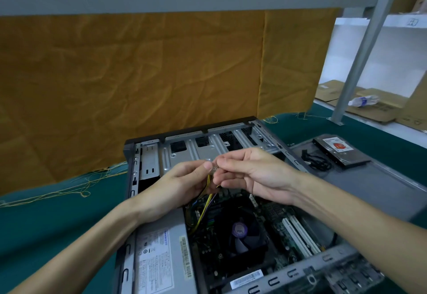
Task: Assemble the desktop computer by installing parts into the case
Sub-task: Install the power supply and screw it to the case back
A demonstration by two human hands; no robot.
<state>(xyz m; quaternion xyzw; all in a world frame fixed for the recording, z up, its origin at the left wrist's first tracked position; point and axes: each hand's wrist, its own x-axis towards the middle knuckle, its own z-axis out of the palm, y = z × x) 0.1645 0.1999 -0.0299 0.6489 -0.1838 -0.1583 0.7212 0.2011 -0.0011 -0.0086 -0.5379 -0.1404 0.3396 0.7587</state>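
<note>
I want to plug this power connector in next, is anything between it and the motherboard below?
Nothing visible blocks it. Both hands pinch the connector above the open case; below it lie only its own yellow wires and the motherboard. The socket itself cannot be made out.

**Colours on and around the open case**

The desk (57, 219) is covered in dark teal cloth, with loose yellow threads (57, 193) trailing across it. Behind hangs a mustard-orange fabric (138, 62), creased all over. The case (184, 152) is bare silver-grey metal with a black front edge. The power supply (159, 259) is grey with a white printed label. The wires (205, 203) are yellow, black and purple. The fan (240, 231) is black with a purple hub. The hard drive (342, 152) is black with a white-and-red label.
</note>
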